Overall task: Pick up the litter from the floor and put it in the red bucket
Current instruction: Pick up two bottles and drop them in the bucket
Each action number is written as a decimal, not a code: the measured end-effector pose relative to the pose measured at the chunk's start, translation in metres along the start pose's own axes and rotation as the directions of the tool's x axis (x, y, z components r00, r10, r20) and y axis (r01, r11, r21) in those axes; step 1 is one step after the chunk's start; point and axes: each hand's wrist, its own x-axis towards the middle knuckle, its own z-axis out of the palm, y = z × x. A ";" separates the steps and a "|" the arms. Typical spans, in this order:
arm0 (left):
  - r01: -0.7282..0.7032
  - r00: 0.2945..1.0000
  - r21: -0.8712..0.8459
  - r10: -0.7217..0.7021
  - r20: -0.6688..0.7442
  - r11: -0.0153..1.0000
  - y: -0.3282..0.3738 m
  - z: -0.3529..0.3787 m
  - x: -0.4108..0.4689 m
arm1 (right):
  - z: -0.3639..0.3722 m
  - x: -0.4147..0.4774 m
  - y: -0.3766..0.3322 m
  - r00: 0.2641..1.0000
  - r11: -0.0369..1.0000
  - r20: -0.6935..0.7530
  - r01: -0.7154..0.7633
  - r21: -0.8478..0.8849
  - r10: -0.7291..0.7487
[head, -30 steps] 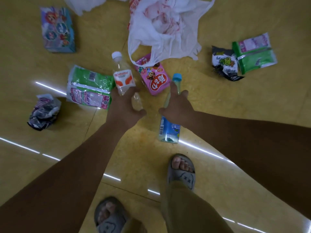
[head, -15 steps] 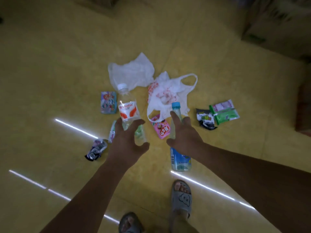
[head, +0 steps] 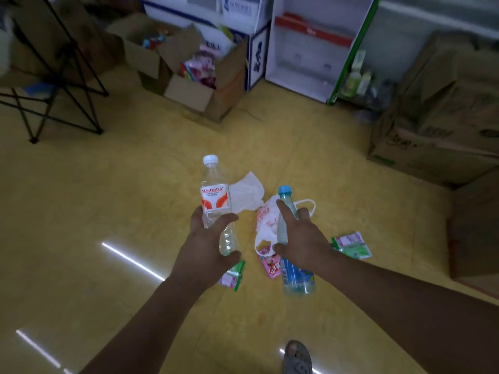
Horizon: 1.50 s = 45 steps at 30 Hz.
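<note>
My left hand point(head: 208, 245) grips a clear water bottle point(head: 214, 195) with a white cap and an orange and white label, held above the floor. My right hand point(head: 299, 238) grips a second clear bottle point(head: 297, 276) with a blue cap and a blue label. Below both hands, litter lies on the yellow floor: a white plastic bag point(head: 247, 194), a white bag with red print point(head: 266, 221), a pink wrapper point(head: 270, 265), a green and pink packet point(head: 351, 244) and another green and pink packet point(head: 232, 276) partly hidden by my left hand. No red bucket is in view.
Open cardboard boxes point(head: 197, 85) stand at the back. A white display stand point(head: 310, 49) is behind them. Stacked cardboard boxes point(head: 437, 125) fill the right side. A black folding frame point(head: 62, 85) stands at the left. My sandalled foot point(head: 298, 357) is at the bottom.
I have risen from a crouch, lifting both bottles off the floor. The view has tilted up, so the litter looks smaller and the boxes and stand at the back have come into sight.
</note>
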 end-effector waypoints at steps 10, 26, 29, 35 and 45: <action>0.035 0.993 0.040 -0.030 -0.113 0.999 0.062 -0.136 -0.058 | -0.105 -0.057 -0.091 0.988 0.988 -0.034 0.147 -0.056 -0.149; 0.161 0.903 0.110 -0.101 -0.417 0.981 0.134 -0.239 -0.115 | -0.209 -0.065 -0.197 0.886 0.885 -0.046 0.455 -0.097 -0.461; 0.208 0.878 0.107 -0.137 -0.459 0.972 0.137 -0.243 -0.130 | -0.214 -0.067 -0.213 0.853 0.849 -0.021 0.516 -0.115 -0.521; 0.302 0.822 0.087 -0.213 -0.528 0.949 0.136 -0.253 -0.162 | -0.211 -0.074 -0.247 0.793 0.785 0.021 0.606 -0.131 -0.608; 0.437 0.727 0.060 -0.314 -0.611 0.897 0.119 -0.272 -0.216 | -0.186 -0.092 -0.311 0.694 0.680 0.082 0.718 -0.145 -0.715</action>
